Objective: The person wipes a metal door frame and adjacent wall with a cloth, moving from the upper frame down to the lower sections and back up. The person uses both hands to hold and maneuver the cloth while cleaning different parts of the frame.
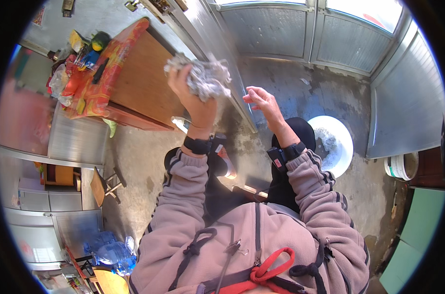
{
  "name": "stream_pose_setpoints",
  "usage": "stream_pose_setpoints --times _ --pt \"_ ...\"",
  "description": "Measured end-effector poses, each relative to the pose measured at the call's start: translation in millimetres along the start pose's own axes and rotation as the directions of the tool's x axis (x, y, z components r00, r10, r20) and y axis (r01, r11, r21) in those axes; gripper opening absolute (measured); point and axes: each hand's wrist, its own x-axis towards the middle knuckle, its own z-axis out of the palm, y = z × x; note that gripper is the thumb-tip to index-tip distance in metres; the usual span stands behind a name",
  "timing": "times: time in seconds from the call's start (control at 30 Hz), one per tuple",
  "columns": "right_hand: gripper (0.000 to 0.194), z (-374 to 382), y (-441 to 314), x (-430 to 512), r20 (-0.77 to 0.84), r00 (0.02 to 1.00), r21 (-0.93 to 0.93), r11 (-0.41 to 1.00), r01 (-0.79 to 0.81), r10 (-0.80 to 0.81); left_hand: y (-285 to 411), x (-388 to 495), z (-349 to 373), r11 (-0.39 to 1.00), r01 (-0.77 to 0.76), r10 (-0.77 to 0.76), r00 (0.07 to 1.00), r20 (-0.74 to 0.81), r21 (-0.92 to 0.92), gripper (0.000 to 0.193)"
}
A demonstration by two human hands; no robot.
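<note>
My left hand [189,82], raised at the upper middle, grips a bunched grey-white cloth [207,77] that partly hides the fingers. Behind the cloth stands the edge of a metal-framed door [233,88]. To the right, my right hand [263,103] is held up with its fingers slightly bent and apart, holding nothing. A white basin [343,147] with sudsy, greyish water is on the floor right of my right forearm and knee. A dark band with a small black device sits on each wrist.
A wooden cabinet [145,81] with a red patterned cover stands left of my left hand. A folding stool [99,187] is further left, with blue plastic bottles [114,253] below. A white bucket [395,166] stands far right. Metal door panels [270,31] line the top.
</note>
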Motion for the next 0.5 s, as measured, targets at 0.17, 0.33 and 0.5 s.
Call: stream_pose_setpoints --times 0.17,0.33,0.5 --pt "0.061 1 1 2 0.021 1.000 0.083 0.997 -0.005 0.003 9 -9 25 0.996 0.038 -0.031 0.996 0.079 -0.082 0.054" --pt "0.076 6 -3 -2 0.120 0.987 0.151 0.981 -0.121 0.103 2 -54 21 0.940 0.293 -0.232 0.925 0.302 -0.175 0.052" --pt "0.083 8 -19 -13 0.336 0.928 0.045 0.982 -0.183 0.158 15 -82 12 0.977 0.183 -0.130 0.920 0.369 -0.112 0.056"
